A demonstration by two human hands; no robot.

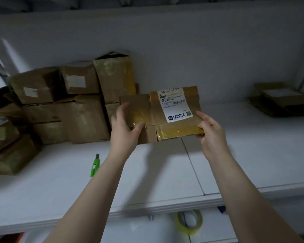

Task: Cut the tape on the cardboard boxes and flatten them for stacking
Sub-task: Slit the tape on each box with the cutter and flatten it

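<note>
I hold a flattened cardboard box (pixel 147 106) above the white table, its face covered in yellowish tape and a white shipping label. My left hand (pixel 125 125) grips its left part, thumb on the front. At the lower right corner my right hand (pixel 211 132) pinches the box's edge. A green utility knife (pixel 95 166) lies on the table to the left of my left forearm, untouched.
A pile of taped cardboard boxes (pixel 63 109) stands at the back left against the wall. Flattened cardboard (pixel 282 100) lies stacked at the far right. The white table (pixel 253 155) has a seam down its middle. A roll of tape (pixel 189 221) sits below the front edge.
</note>
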